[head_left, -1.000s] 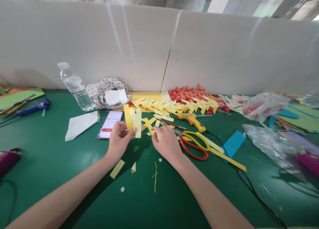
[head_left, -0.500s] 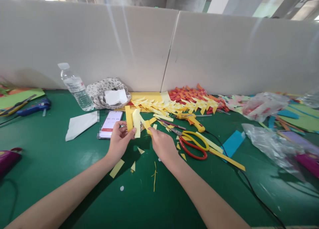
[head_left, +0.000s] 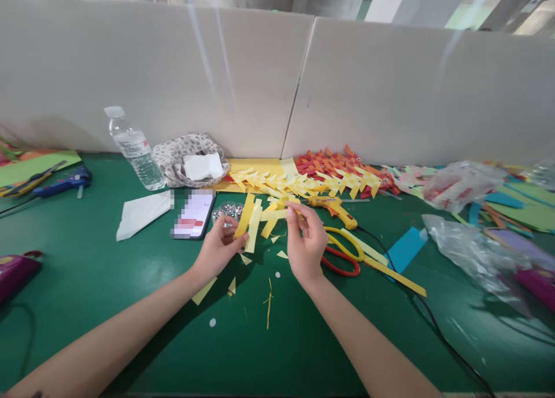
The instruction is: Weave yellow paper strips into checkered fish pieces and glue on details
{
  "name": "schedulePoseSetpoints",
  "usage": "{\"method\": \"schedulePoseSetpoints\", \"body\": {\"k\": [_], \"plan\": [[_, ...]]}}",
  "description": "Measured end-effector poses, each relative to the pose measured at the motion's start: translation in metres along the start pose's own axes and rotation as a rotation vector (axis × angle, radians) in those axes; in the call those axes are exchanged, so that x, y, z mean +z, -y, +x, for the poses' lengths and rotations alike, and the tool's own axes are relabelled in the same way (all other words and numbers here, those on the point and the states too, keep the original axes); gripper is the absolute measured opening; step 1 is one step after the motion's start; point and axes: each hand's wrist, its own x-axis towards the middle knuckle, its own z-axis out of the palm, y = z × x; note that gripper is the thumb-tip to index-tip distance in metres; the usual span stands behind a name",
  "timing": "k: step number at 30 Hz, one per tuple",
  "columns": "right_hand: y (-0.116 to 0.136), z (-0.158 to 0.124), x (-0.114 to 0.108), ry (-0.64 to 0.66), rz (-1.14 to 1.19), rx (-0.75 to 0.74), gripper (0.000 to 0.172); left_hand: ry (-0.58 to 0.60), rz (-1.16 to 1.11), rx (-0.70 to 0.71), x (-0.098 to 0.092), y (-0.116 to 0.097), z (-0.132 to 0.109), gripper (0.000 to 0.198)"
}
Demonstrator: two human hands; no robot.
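My left hand (head_left: 218,252) pinches the lower ends of yellow paper strips (head_left: 250,219) that stand tilted above the green table (head_left: 87,259). My right hand (head_left: 306,245) is raised beside them, its fingers closed on the end of a crossing yellow strip (head_left: 277,214). Both hands hover just above the table, in front of a phone (head_left: 194,214) and a small packet of googly eyes (head_left: 228,211). Red-and-yellow scissors (head_left: 342,255) lie just right of my right hand.
Woven yellow and orange paper pieces (head_left: 329,175) lie piled against the white partition. A water bottle (head_left: 132,149), cloth pouch (head_left: 191,161), white tissue (head_left: 141,213), yellow glue gun (head_left: 336,208) and plastic bags (head_left: 472,248) surround the area. Paper scraps (head_left: 269,300) litter the near table.
Both hands have lifted off the table. The strips tilted to the right in my left hand, and my right hand rose holding a crossing strip. The googly eye packet is uncovered.
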Motion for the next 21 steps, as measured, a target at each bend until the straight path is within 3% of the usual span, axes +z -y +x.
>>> {"method": "schedulePoseSetpoints", "body": {"k": [2,7,9,15,18,21], "plan": [[0.004,-0.002,-0.002,0.046,-0.077,-0.151,0.022,0.009,-0.034,-0.024,0.001,-0.001,0.0,0.036],[0.012,-0.012,-0.002,0.39,-0.109,-0.603,0.036,0.006,-0.144,-0.087,0.003,-0.006,0.0,0.039],[0.016,-0.015,-0.001,0.456,-0.093,-0.698,0.034,-0.012,-0.156,-0.091,0.003,-0.008,0.0,0.039],[0.02,-0.015,-0.003,0.46,-0.133,-0.657,0.03,-0.002,-0.216,-0.11,0.001,-0.008,-0.001,0.033],[0.016,-0.014,0.0,0.413,-0.198,-0.537,0.029,0.032,-0.211,-0.127,0.001,-0.008,-0.002,0.029],[0.008,-0.013,0.005,0.276,-0.238,-0.36,0.032,0.088,-0.137,-0.141,0.002,-0.009,-0.003,0.026]]}}
